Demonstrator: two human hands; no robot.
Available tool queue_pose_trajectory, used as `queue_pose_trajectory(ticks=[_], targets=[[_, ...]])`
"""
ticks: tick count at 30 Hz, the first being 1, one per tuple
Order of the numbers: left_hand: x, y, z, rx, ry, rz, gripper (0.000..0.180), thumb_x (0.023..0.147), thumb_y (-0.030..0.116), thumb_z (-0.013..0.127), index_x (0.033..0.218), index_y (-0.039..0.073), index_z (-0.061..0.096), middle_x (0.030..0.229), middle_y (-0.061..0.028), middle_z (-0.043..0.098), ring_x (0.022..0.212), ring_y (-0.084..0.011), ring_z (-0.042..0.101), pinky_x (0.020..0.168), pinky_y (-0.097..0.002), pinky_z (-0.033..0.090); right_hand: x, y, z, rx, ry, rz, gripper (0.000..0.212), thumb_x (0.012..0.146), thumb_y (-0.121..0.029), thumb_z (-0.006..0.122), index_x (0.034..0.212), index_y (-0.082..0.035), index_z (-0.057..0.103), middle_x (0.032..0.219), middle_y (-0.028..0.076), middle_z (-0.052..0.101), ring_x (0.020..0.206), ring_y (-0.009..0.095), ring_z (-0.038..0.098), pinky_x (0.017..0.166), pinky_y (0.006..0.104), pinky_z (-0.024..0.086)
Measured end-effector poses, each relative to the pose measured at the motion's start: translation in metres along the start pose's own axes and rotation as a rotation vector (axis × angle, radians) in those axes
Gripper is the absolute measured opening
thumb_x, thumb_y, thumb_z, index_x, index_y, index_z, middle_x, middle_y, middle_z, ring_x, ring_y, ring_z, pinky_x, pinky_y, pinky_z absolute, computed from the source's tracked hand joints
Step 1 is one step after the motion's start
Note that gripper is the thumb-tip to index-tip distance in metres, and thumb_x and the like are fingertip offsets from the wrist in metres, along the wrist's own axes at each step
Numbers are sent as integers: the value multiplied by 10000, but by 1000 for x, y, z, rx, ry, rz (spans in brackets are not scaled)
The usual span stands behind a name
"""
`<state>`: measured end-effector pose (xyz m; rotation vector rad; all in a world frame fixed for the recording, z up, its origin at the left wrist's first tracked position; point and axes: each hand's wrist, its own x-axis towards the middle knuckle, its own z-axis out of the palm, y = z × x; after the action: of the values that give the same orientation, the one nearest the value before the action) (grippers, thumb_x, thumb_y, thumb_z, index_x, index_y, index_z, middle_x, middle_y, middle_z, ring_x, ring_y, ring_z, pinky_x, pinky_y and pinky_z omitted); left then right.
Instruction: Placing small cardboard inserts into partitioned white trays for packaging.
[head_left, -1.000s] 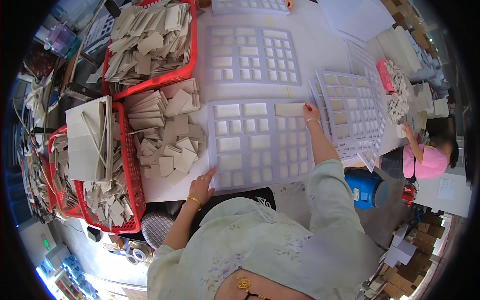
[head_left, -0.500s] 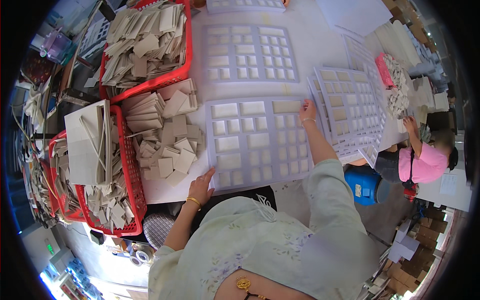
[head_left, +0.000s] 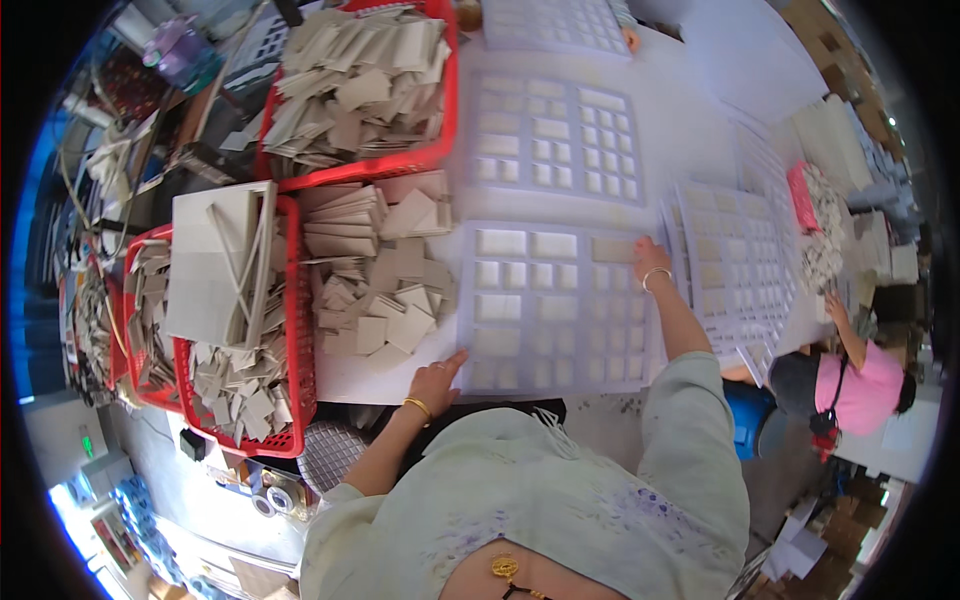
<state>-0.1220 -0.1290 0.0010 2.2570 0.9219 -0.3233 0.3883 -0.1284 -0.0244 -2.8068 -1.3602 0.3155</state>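
Note:
A white grid panel [head_left: 583,300] with many rectangular openings lies flat near the table's front edge. Along its lower left edge rests my left hand [head_left: 436,384], with the index finger stretched out against the rim. My right hand [head_left: 650,258] is at the upper right corner, its fingers bent together over the panel's edge; the fingertips are hard to make out. Beside that hand, the wide top right opening shows a greyish cardboard piece [head_left: 613,250]. Left of the panel lie loose grey cardboard pieces [head_left: 400,300] in stacks and a heap.
Red baskets [head_left: 308,390] full of cardboard pieces stand at the left, one topped by large boards [head_left: 215,265]. A second grid panel [head_left: 555,135] lies beyond; more panels [head_left: 735,260] are stacked at the right. A person in pink [head_left: 862,385] sits at the far right.
The whole view has shifted, so the table's things appear farther right and slightly lower. Both hands keep about the same places on the panel.

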Motion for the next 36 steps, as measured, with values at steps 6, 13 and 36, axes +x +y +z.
queue_pose_trajectory(ticks=[6,13,36], targets=[[7,7,-17,35,18,72,601,762,186,645,1298,116,381,1151,-129,575,882,-311,600,765,-421,468,51,-119,-62,181,356,-524,275,768,-136,623,1031,-127,543,901,50,640,835,279,582,716,410,461],[21,8,-94,-154,417,206,350,775,124,631,1117,122,555,948,-96,639,763,-293,606,670,-397,483,71,-373,-105,683,259,-884,52,776,-180,634,804,-136,639,741,57,651,710,266,616,625,390,477],[156,-72,-195,164,365,-270,482,704,292,723,1080,131,469,1084,-95,546,846,-296,634,665,-408,532,67,-406,-92,1122,8,-702,123,782,-38,647,787,-13,526,702,30,614,658,81,618,537,226,495]])
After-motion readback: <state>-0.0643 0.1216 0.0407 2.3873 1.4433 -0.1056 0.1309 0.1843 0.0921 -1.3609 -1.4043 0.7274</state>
